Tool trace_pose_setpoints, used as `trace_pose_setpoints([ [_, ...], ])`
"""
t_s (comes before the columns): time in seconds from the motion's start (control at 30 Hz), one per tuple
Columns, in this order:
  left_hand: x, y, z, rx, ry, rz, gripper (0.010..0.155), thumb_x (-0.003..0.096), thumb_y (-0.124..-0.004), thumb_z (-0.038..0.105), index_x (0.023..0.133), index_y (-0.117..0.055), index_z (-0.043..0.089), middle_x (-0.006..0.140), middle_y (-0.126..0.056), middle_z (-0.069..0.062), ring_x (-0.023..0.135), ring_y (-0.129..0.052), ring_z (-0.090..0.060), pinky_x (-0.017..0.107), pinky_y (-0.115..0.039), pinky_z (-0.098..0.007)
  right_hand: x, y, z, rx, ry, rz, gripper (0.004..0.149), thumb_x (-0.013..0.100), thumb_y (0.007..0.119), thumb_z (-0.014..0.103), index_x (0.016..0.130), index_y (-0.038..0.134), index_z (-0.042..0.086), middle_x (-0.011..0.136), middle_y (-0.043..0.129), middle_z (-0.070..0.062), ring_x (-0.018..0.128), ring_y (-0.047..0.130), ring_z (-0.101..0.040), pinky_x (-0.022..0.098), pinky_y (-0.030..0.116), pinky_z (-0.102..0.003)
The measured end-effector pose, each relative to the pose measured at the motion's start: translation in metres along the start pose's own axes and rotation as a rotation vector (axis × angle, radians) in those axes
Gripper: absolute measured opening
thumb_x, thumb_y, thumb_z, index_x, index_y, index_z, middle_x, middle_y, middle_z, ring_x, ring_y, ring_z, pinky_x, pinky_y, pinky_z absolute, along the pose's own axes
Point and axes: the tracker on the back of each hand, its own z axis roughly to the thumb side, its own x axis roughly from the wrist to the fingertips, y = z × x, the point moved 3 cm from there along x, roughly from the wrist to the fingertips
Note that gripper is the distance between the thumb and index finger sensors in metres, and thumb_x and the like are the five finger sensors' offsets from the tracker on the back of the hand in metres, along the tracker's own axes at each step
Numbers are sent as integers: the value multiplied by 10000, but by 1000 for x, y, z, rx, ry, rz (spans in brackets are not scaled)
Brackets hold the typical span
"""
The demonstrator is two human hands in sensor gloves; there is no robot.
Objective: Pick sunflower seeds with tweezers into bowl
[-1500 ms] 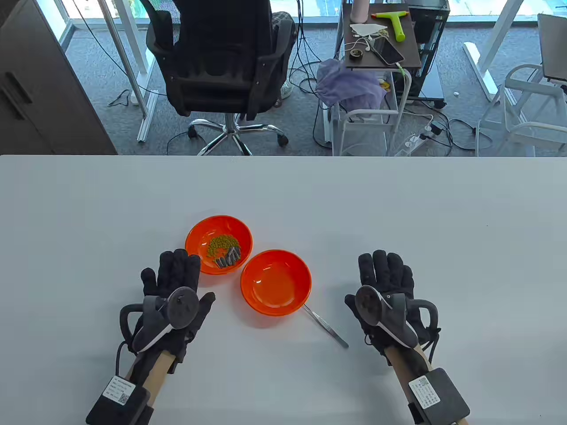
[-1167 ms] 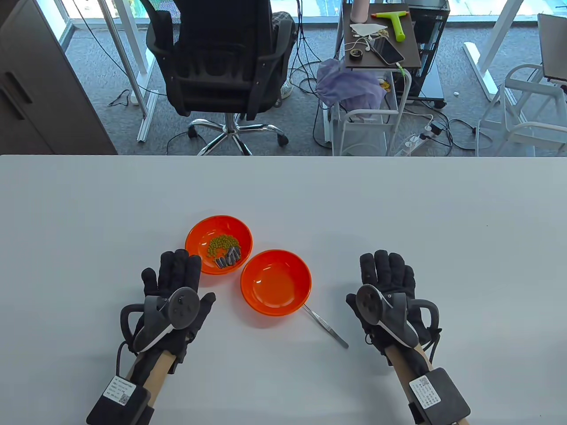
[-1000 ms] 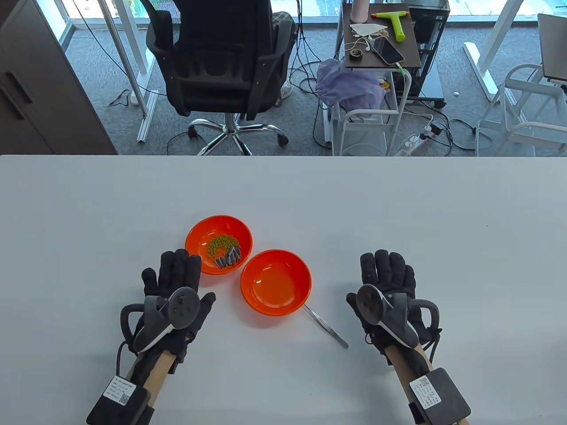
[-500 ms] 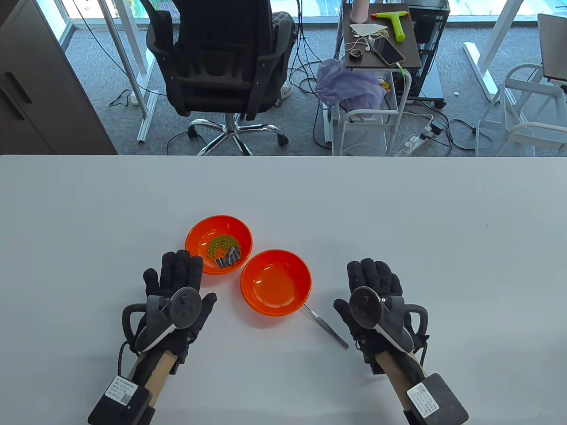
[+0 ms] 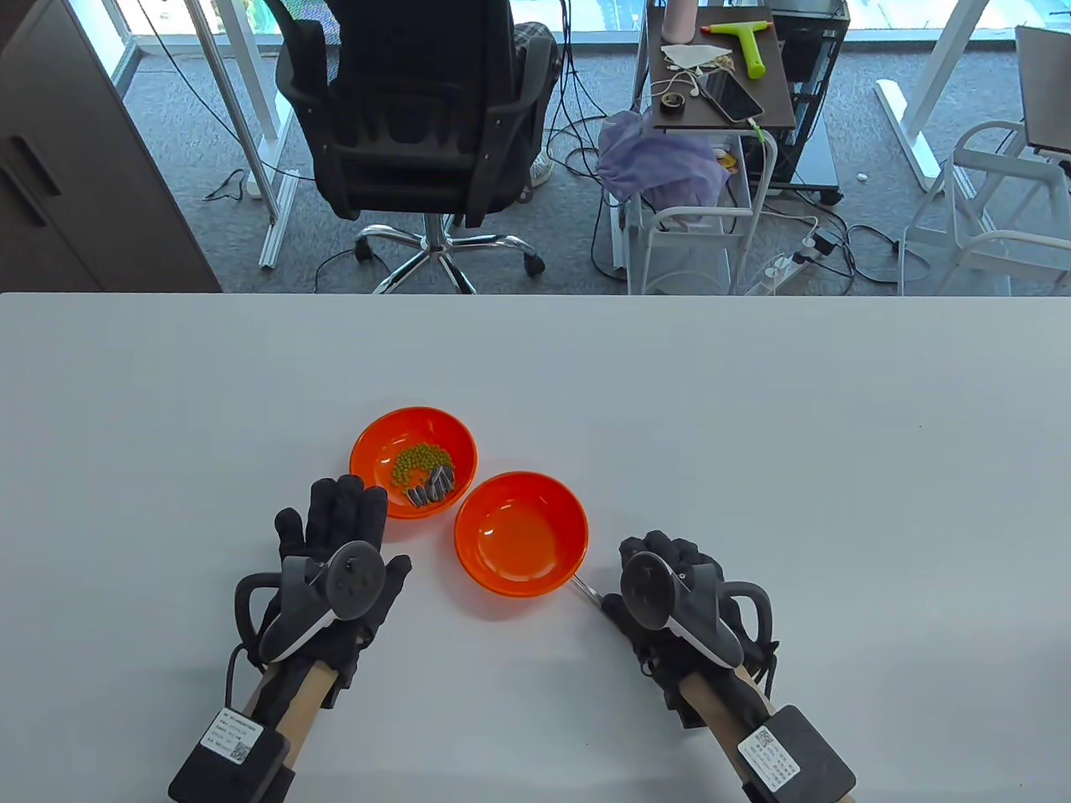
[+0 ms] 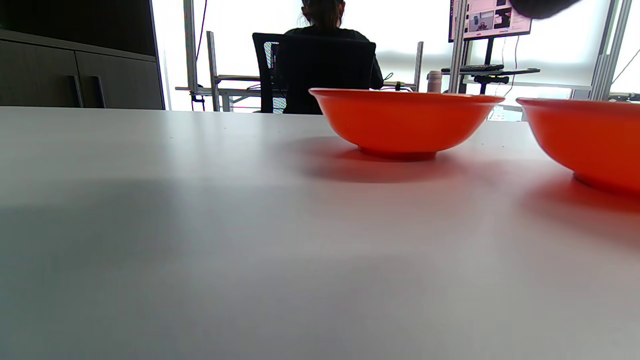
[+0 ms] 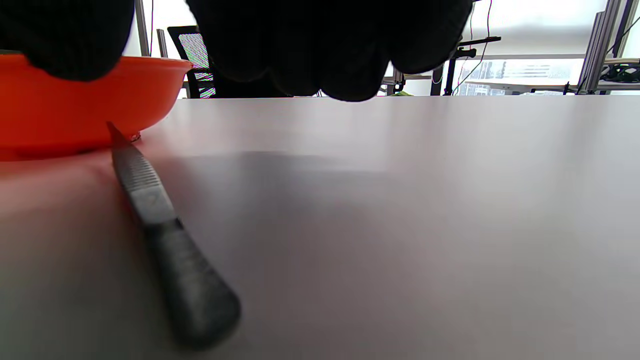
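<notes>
The far orange bowl (image 5: 376,443) holds dark striped sunflower seeds (image 5: 431,488) beside green beans (image 5: 418,462). The near orange bowl (image 5: 521,533) is empty. Metal tweezers (image 5: 587,590) lie flat on the table, their tip against the empty bowl's near right side. My right hand (image 5: 661,569) is over the tweezers and hides most of them. In the right wrist view the tweezers (image 7: 150,200) lie on the table and the fingers (image 7: 320,50) hang above without touching them. My left hand (image 5: 335,535) rests flat and open, left of the empty bowl and just short of the seed bowl.
The white table (image 5: 753,418) stretches wide around the bowls. The left wrist view shows the seed bowl (image 6: 405,120) ahead and the empty bowl (image 6: 590,140) at the right. An office chair (image 5: 418,109) and a cart (image 5: 719,75) stand beyond the far edge.
My right hand has moved left and toward the near edge, from beside the tweezers to over them. My left hand has barely shifted. The bowls and tweezers have not moved.
</notes>
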Motion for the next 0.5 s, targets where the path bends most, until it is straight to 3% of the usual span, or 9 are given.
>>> trace_pose_setpoints([
  [0.5,1,0,-1,4,19,-12,765,467,-648,600,1112,-355,312,1227,-279,-8,1177,-278,-294,792,-245,-629,3,21,26,-162,-26,32,545,300,886,562,794,861,333,776,932,27,667,947,-248,608,767,-448],
])
